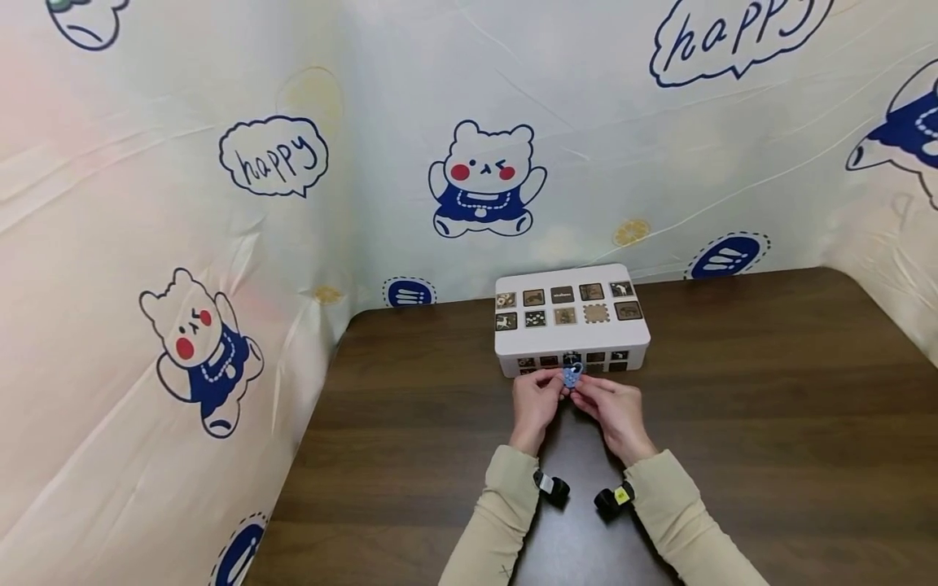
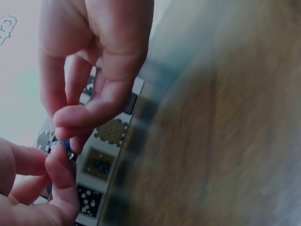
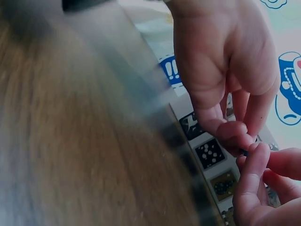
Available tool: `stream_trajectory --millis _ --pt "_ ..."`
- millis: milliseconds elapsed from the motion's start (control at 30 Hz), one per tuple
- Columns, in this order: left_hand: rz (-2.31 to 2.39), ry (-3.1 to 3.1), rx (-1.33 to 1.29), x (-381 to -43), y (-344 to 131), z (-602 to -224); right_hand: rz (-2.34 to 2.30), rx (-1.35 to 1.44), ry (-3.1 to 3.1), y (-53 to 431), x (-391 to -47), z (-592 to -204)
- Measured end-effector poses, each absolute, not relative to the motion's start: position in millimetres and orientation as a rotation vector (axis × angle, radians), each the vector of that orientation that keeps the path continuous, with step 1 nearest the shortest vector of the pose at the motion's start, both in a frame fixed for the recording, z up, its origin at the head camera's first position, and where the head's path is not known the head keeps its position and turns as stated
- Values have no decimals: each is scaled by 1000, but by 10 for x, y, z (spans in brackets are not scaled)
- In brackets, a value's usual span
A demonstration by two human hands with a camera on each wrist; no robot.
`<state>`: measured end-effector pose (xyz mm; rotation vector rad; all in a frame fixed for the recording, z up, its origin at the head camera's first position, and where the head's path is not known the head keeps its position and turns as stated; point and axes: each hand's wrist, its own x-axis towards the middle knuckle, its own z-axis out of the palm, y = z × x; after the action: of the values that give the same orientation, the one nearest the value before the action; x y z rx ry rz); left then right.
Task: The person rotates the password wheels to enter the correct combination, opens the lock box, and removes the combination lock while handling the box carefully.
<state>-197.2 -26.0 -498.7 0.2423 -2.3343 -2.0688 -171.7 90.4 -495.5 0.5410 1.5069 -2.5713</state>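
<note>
Both hands meet in front of a white box printed with small square pictures. Between the fingertips is a small light-blue piece with a loop at its top, padlock-like in shape; its exact kind is too small to tell. My left hand pinches it from the left, and my right hand pinches its right side. In the left wrist view, fingers cover nearly all of the piece, leaving a bit of blue. The right wrist view shows the left and right fingertips close together, with the piece mostly hidden.
The box stands at the back of a dark wooden table, close to a printed cloth with bears and "happy" bubbles. The cloth also hangs along the left and right sides. A small black device with a strap sits on the left wrist, another on the right.
</note>
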Motion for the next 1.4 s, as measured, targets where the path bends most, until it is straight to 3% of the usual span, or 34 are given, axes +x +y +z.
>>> stream_trajectory --millis 600,1400 --pt "-2456 -2228 389 -1782 -124 -5151 -2230 380 1896 1315 -1623 -5067" --pt "-2317 -2528 51 -1661 225 -4998 -1847 150 2255 1816 -1475 -4850"
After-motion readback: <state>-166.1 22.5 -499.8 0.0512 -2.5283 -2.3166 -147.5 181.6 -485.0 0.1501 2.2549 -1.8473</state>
